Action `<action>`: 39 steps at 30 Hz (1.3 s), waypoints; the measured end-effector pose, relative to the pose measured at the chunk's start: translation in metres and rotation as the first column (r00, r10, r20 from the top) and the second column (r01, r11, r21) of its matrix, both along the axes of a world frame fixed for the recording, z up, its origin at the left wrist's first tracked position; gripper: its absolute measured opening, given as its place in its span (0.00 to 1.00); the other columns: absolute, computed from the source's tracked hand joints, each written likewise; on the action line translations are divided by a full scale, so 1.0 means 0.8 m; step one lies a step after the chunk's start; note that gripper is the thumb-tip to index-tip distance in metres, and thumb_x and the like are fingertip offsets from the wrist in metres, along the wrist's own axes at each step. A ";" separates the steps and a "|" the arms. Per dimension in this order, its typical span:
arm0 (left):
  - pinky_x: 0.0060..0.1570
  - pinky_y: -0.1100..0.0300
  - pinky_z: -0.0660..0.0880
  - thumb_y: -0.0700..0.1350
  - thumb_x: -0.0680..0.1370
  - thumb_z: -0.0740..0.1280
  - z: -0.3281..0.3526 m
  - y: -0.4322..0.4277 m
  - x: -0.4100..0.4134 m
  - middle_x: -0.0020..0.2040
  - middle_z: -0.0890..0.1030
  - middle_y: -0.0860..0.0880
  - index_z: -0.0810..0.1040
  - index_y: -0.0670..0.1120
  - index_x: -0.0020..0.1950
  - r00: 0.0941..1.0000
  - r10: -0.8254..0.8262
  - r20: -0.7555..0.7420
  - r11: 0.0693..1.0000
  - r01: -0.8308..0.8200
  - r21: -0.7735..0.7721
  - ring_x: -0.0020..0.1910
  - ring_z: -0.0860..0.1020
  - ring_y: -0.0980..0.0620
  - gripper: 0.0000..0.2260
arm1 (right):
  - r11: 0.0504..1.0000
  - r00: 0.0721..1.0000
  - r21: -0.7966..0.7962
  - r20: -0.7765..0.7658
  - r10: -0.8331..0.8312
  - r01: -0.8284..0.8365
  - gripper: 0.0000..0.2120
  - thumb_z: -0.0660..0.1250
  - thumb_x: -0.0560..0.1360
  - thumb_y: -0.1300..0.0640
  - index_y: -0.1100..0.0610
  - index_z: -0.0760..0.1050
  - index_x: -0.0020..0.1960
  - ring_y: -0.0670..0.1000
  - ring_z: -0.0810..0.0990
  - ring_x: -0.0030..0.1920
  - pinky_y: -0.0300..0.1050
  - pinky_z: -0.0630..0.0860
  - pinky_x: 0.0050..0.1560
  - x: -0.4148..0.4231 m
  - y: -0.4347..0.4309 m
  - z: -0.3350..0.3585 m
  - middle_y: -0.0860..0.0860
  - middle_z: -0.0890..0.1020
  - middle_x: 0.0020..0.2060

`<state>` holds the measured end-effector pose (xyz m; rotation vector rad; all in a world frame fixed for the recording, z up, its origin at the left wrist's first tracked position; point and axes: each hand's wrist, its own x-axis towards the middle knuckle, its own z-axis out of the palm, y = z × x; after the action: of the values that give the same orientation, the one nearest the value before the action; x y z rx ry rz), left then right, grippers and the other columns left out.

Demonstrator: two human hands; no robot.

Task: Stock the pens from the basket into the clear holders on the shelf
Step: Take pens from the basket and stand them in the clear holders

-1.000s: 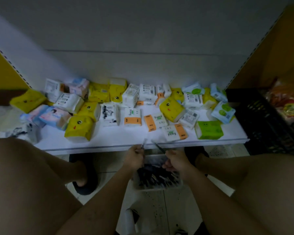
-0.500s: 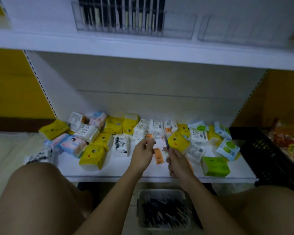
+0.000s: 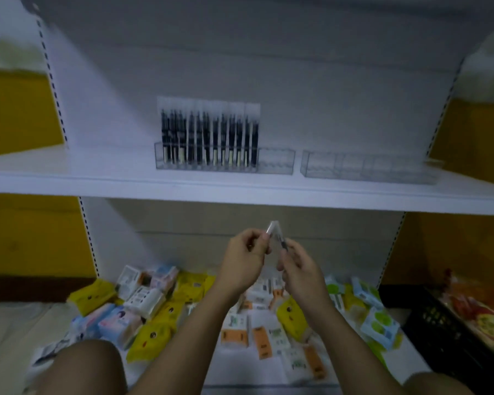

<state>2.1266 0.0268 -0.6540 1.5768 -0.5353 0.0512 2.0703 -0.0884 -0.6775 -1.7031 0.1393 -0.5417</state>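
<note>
My left hand (image 3: 244, 259) and my right hand (image 3: 298, 266) are raised side by side below the upper shelf (image 3: 240, 192). Each pinches a packaged pen (image 3: 275, 232), and the pens' tips meet between the hands. On the upper shelf a clear holder (image 3: 274, 163) is mostly filled with upright black pens (image 3: 208, 135); its right end is bare. A second clear holder (image 3: 368, 166) to its right holds nothing. The basket is out of view.
The lower shelf (image 3: 240, 374) is covered with several tissue packs (image 3: 151, 336) in yellow, white, orange and green. A black crate (image 3: 439, 332) with snack bags stands at the right. My knees frame the bottom corners.
Both hands rose from the basket on the floor up past the lower shelf, each carrying a pen. My view tilted upward, so the upper shelf and holders came fully into sight.
</note>
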 end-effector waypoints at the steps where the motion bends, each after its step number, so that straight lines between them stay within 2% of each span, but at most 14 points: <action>1: 0.30 0.60 0.67 0.45 0.81 0.63 0.013 0.000 -0.002 0.32 0.76 0.52 0.79 0.43 0.45 0.999 -0.008 0.040 1.000 0.008 -0.014 0.28 0.70 0.56 0.09 | 0.999 0.999 -0.020 0.047 -0.024 0.025 0.10 0.58 0.82 0.54 0.52 0.76 0.57 0.44 0.65 0.26 0.41 0.63 0.28 0.000 0.000 0.012 0.47 0.70 0.30; 5: 0.32 0.61 0.67 0.48 0.80 0.64 0.066 0.001 -0.008 0.33 0.77 0.53 0.79 0.44 0.47 0.990 -0.033 0.134 0.998 0.039 -0.041 0.29 0.71 0.57 0.09 | 0.990 0.981 -0.062 0.156 -0.112 0.123 0.13 0.57 0.81 0.48 0.47 0.81 0.50 0.43 0.65 0.23 0.41 0.63 0.29 0.003 -0.002 0.060 0.44 0.68 0.23; 9: 0.31 0.59 0.73 0.49 0.80 0.64 0.120 -0.002 -0.008 0.34 0.80 0.48 0.79 0.44 0.49 0.984 -0.047 0.173 0.997 0.058 -0.059 0.29 0.75 0.53 0.10 | 0.997 0.973 -0.037 0.225 -0.056 0.066 0.13 0.59 0.80 0.48 0.49 0.81 0.46 0.48 0.68 0.24 0.43 0.69 0.25 0.003 -0.001 0.118 0.49 0.69 0.24; 12: 0.38 0.59 0.79 0.48 0.80 0.63 0.158 -0.004 0.000 0.38 0.83 0.48 0.79 0.44 0.50 0.968 -0.039 0.248 0.999 0.040 0.000 0.36 0.81 0.54 0.08 | 0.999 0.962 -0.042 0.273 -0.019 0.032 0.12 0.62 0.79 0.49 0.51 0.81 0.43 0.50 0.73 0.29 0.45 0.76 0.31 0.009 -0.004 0.158 0.52 0.74 0.28; 14: 0.42 0.61 0.79 0.47 0.80 0.64 0.180 -0.005 0.008 0.40 0.83 0.51 0.80 0.47 0.48 0.953 -0.044 0.300 0.999 0.035 0.035 0.40 0.81 0.57 0.07 | 0.998 0.954 -0.046 0.300 -0.021 0.037 0.09 0.63 0.79 0.52 0.50 0.82 0.45 0.49 0.77 0.33 0.40 0.79 0.35 0.017 -0.010 0.180 0.52 0.79 0.31; 17: 0.42 0.66 0.76 0.46 0.79 0.65 0.211 -0.006 0.028 0.39 0.81 0.55 0.81 0.51 0.47 0.939 -0.010 0.343 0.999 -0.005 0.045 0.38 0.78 0.63 0.05 | 0.998 0.936 -0.057 0.353 0.006 0.016 0.08 0.64 0.79 0.55 0.49 0.80 0.55 0.44 0.79 0.34 0.36 0.77 0.38 0.036 -0.021 0.207 0.51 0.80 0.34; 20: 0.44 0.65 0.76 0.46 0.79 0.65 0.239 -0.006 0.052 0.42 0.82 0.53 0.80 0.48 0.53 0.937 0.010 0.349 0.999 -0.025 0.041 0.41 0.80 0.61 0.06 | 0.995 0.918 -0.099 0.396 0.020 0.020 0.08 0.65 0.78 0.57 0.45 0.80 0.50 0.43 0.81 0.40 0.37 0.78 0.43 0.059 -0.031 0.231 0.46 0.83 0.37; 22: 0.45 0.64 0.77 0.45 0.79 0.66 0.258 -0.008 0.067 0.46 0.83 0.51 0.77 0.47 0.60 0.942 0.011 0.334 1.000 -0.020 0.024 0.43 0.82 0.59 0.10 | 0.993 0.905 -0.109 0.425 0.000 0.051 0.07 0.67 0.78 0.56 0.44 0.80 0.46 0.41 0.81 0.44 0.34 0.77 0.47 0.077 -0.039 0.248 0.43 0.84 0.40; 25: 0.46 0.60 0.80 0.44 0.79 0.66 0.283 -0.013 0.091 0.50 0.81 0.50 0.73 0.52 0.65 0.921 0.020 0.389 0.999 -0.028 0.016 0.44 0.83 0.58 0.14 | 0.991 0.893 -0.097 0.448 -0.043 0.097 0.05 0.67 0.78 0.57 0.49 0.80 0.51 0.44 0.80 0.46 0.38 0.78 0.48 0.108 -0.053 0.268 0.44 0.82 0.43; 28: 0.48 0.56 0.81 0.43 0.79 0.66 0.304 -0.023 0.116 0.50 0.81 0.49 0.73 0.53 0.63 0.901 0.016 0.434 1.000 -0.022 0.009 0.45 0.83 0.56 0.14 | 0.990 0.892 -0.108 0.451 -0.031 0.089 0.15 0.65 0.78 0.60 0.49 0.72 0.64 0.51 0.79 0.43 0.38 0.79 0.41 0.141 -0.066 0.280 0.52 0.79 0.43; 31: 0.49 0.54 0.81 0.42 0.78 0.67 0.319 -0.035 0.142 0.49 0.82 0.49 0.75 0.52 0.59 0.883 0.041 0.467 0.998 -0.055 0.017 0.45 0.83 0.56 0.11 | 0.987 0.877 -0.133 0.480 -0.019 0.094 0.23 0.64 0.79 0.62 0.44 0.67 0.70 0.52 0.80 0.44 0.43 0.80 0.47 0.170 -0.076 0.289 0.54 0.78 0.41; 34: 0.50 0.54 0.81 0.42 0.76 0.70 0.326 -0.046 0.167 0.46 0.84 0.50 0.76 0.52 0.57 0.854 0.075 0.515 0.992 -0.115 0.046 0.44 0.83 0.55 0.11 | 0.981 0.867 -0.165 0.497 -0.007 0.102 0.24 0.66 0.78 0.62 0.43 0.68 0.69 0.51 0.81 0.45 0.49 0.80 0.53 0.197 -0.081 0.296 0.49 0.76 0.39; 39: 0.47 0.58 0.81 0.43 0.76 0.71 0.325 -0.057 0.198 0.44 0.84 0.52 0.77 0.52 0.56 0.820 0.097 0.564 0.972 -0.199 0.122 0.43 0.82 0.58 0.10 | 0.964 0.859 -0.199 0.510 -0.053 0.178 0.23 0.70 0.75 0.61 0.46 0.70 0.67 0.52 0.82 0.43 0.54 0.81 0.48 0.233 -0.087 0.302 0.49 0.78 0.42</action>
<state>2.2848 -0.0191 -0.3942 1.7761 -0.8873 0.6172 2.2570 -0.1578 -0.4363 -1.7340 -0.2101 -1.1146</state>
